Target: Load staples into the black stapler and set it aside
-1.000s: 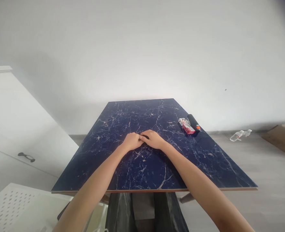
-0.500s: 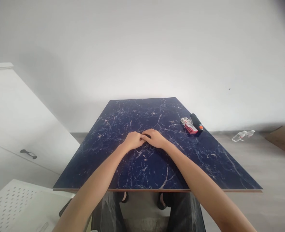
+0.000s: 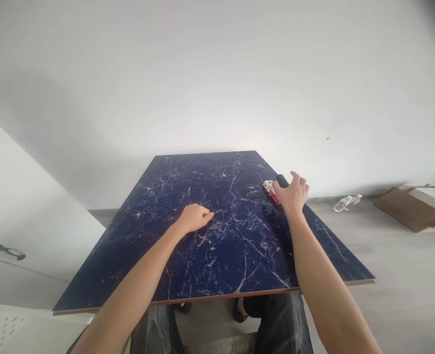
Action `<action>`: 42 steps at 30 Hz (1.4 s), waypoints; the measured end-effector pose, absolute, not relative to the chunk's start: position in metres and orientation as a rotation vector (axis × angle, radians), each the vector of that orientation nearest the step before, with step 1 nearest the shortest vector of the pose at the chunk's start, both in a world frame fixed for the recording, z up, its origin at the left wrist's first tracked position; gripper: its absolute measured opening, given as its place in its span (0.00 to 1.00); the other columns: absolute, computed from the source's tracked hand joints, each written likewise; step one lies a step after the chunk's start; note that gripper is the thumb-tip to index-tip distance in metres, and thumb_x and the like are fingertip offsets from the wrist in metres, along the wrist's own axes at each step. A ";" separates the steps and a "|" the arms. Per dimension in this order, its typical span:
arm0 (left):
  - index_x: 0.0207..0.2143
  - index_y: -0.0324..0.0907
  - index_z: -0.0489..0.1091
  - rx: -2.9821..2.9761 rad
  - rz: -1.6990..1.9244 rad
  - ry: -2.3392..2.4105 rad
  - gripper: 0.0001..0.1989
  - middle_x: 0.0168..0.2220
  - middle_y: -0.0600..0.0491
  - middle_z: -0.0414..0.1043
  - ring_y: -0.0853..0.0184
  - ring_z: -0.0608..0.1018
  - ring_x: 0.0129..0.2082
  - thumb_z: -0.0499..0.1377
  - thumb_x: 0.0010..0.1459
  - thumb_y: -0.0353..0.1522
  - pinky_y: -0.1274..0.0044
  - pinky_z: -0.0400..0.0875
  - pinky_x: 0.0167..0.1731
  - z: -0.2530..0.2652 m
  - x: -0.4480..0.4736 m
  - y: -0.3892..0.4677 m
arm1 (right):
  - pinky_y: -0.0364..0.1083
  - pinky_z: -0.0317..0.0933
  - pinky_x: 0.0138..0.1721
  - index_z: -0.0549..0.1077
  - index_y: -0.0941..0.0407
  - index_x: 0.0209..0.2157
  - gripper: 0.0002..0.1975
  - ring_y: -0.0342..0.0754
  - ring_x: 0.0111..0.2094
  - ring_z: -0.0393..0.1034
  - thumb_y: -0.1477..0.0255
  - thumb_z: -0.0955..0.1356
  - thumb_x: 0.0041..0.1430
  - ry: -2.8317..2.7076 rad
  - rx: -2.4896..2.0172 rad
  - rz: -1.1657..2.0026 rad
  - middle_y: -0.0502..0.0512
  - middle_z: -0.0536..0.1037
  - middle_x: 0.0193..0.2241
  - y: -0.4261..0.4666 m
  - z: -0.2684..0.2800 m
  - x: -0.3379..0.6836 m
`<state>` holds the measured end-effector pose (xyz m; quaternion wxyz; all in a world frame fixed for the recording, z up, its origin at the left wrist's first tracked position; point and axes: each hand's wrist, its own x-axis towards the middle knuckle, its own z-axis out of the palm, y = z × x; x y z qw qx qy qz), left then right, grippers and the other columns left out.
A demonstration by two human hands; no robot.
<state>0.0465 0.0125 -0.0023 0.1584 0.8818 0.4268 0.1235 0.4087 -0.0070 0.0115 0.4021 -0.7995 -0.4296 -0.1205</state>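
My left hand (image 3: 196, 218) rests on the dark blue marble-patterned tabletop (image 3: 217, 265), its fingers curled in and nothing showing in them. At the table's right edge, my right hand (image 3: 293, 194) is spread over a black cylinder (image 3: 282, 180), thumb on the near side and fingers apart on the far side. Much of the cylinder is hidden behind this hand. A small red and white box (image 3: 270, 191) lies just left of the cylinder, beside my thumb, and is partly covered by it.
A white wall (image 3: 202, 78) stands behind the table. To the left is a white cabinet (image 3: 29, 196) with a dark handle. On the floor at right lie clear plastic bottles (image 3: 346, 202) and an open cardboard box (image 3: 413, 206). A white perforated surface (image 3: 3, 327) is at lower left.
My hands, touching at mid-table before, have parted. The right one has reached out to the black cylinder and opened, while the left stays near the middle. The view has turned slightly right.
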 end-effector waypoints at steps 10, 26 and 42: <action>0.16 0.42 0.51 2.548 0.361 1.235 0.28 0.15 0.57 0.55 0.70 0.58 0.15 0.50 0.66 0.46 0.75 0.55 0.25 0.000 0.047 0.010 | 0.56 0.63 0.52 0.63 0.50 0.66 0.35 0.63 0.53 0.69 0.57 0.68 0.58 -1.167 -2.168 -0.177 0.65 0.69 0.58 -0.004 -0.012 0.413; 0.16 0.43 0.51 2.570 0.367 1.246 0.28 0.15 0.56 0.57 0.69 0.60 0.16 0.51 0.66 0.46 0.75 0.55 0.25 -0.002 0.047 0.011 | 0.56 0.66 0.44 0.61 0.59 0.61 0.37 0.66 0.49 0.73 0.57 0.71 0.54 -1.116 -2.327 -0.182 0.70 0.72 0.53 0.011 -0.006 0.414; 0.17 0.43 0.52 2.568 0.335 1.252 0.28 0.16 0.56 0.58 0.69 0.61 0.17 0.50 0.66 0.47 0.74 0.54 0.26 0.000 0.048 0.010 | 0.55 0.64 0.47 0.62 0.54 0.63 0.39 0.63 0.46 0.74 0.57 0.72 0.51 -1.404 -2.169 -0.148 0.66 0.75 0.52 0.008 -0.007 0.391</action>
